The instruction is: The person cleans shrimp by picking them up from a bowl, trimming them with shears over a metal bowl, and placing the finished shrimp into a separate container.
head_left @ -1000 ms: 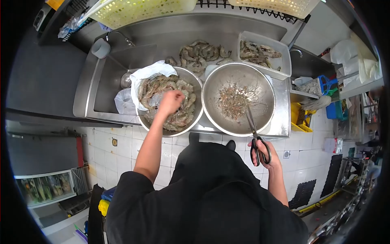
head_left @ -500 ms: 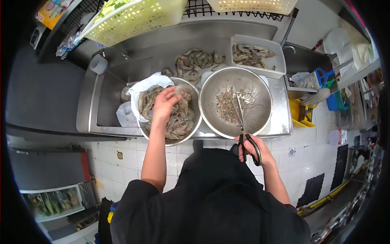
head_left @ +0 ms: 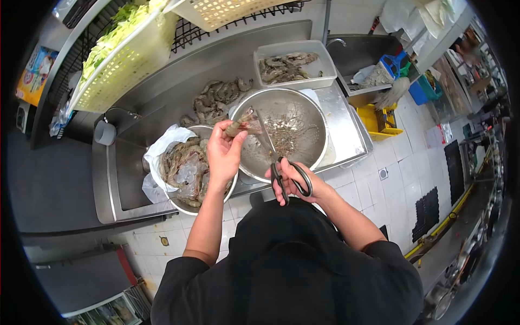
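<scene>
Left bowl (head_left: 232, 189): shrimp pile (head_left: 179, 157). Left hand (head_left: 225, 154): grip pinched on one shrimp (head_left: 242, 125), at the right bowl's (head_left: 315, 124) left side. Scissors (head_left: 279, 162): blades beside shrimp, gap unclear. Right hand (head_left: 318, 189): grip curled round handles. Best keep shrimp over scraps (head_left: 286, 132), left fingertips clear of blades, cuts short.
</scene>
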`<state>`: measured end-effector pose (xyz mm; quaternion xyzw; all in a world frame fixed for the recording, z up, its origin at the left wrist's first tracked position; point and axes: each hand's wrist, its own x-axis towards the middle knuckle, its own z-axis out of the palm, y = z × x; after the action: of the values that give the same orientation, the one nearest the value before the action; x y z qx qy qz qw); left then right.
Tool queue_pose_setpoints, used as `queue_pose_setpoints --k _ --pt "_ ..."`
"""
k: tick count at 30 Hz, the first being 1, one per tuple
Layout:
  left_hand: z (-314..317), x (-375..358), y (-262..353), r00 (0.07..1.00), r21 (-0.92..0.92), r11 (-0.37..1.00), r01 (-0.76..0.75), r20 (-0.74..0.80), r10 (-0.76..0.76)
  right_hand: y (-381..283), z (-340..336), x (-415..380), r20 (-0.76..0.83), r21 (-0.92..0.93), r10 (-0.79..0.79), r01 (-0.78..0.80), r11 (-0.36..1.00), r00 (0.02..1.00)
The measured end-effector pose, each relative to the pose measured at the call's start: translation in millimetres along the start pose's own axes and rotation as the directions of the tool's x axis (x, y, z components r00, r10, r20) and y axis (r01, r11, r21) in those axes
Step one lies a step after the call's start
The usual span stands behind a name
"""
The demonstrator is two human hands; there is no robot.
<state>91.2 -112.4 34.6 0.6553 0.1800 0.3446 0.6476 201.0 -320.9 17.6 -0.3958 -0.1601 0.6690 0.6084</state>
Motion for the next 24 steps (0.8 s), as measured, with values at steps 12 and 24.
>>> queue_pose_setpoints --k 12,24 --pt "10 -6 -53 0.937 -0.466 0.847 0.257 -0.096 -0.337 3 -16 -11 -0.255 -0.241 -0.051 -0.013 0.970 0.965" --pt "34 -22 -52 0.840 -0.629 0.664 0.404 -0.031 -0.541 9 -5 -4 -0.337 -0.719 -0.257 -0.071 0.691 0.906"
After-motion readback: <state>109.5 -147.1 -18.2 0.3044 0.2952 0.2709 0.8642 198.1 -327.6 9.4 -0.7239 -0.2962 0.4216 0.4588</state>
